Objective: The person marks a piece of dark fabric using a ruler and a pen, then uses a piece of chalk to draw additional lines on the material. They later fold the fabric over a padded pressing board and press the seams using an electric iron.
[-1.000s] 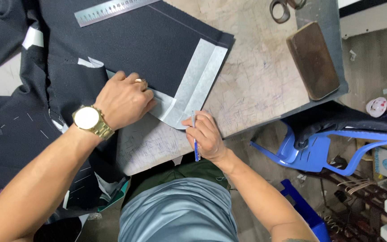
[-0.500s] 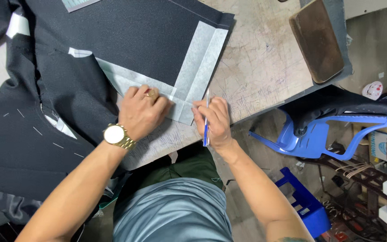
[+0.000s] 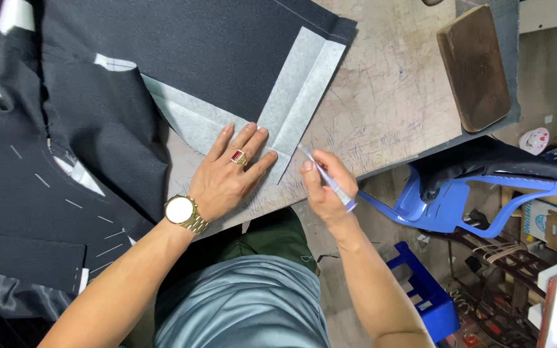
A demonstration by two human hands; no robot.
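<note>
The dark fabric panel [image 3: 227, 51] lies flat across the upper left of the worktable [image 3: 394, 96], its turned-back edge showing pale grey interfacing [image 3: 301, 90] in a long folded strip that runs from about one o'clock down to the panel's lower corner, with a second pale band sweeping off toward nine o'clock. The cloth looks light, soft and limp, likely to slide or ripple unless pinned by a flat palm; the interfaced edge seems a little stiffer and crisper, so it is the better place to press or pinch. The left hand [image 3: 230, 174] lies spread, palm down, fingers fanned on that pale corner, a ring on one finger and a gold wristwatch [image 3: 180, 211] on the wrist. At three o'clock from it, just beside the corner, the right hand [image 3: 323, 183] is closed around a slim blue marking pen [image 3: 330, 179], its tip angled toward the fold; whether the tip touches the cloth I cannot tell.

Further out, at nine o'clock, more dark cloth with white basting stitches [image 3: 40, 187] drapes over the table's edge. The tabletop is bare, scratched and pale. At two o'clock rests a worn brown wooden block [image 3: 474, 64], oblong with rounded corners. Below the table at four o'clock stands a blue plastic chair [image 3: 446, 209] with dark cloth draped over it.
</note>
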